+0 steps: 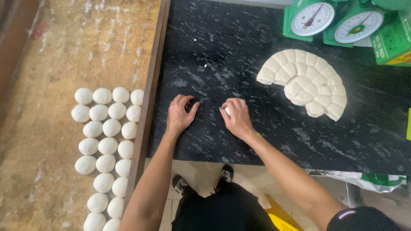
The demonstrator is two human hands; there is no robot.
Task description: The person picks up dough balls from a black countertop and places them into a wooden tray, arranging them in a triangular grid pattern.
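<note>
My left hand point(180, 113) is cupped palm down on the black stone counter point(239, 55); whatever lies under it is hidden. My right hand point(236, 116) is cupped beside it over a small white piece of dough point(227, 111), which shows at the thumb. To the right lies a scored, part-used disc of dough point(306, 81), cut into many segments with a gap on its lower left. Several rolled dough balls point(106, 147) sit in rows on the wooden board point(47, 77) at my left.
Two green dial scales point(311, 18) point(357, 25) stand at the counter's far right, next to a green box point(391, 42). A plastic bag point(368, 180) hangs below the counter edge. My feet point(203, 179) stand on a tiled floor.
</note>
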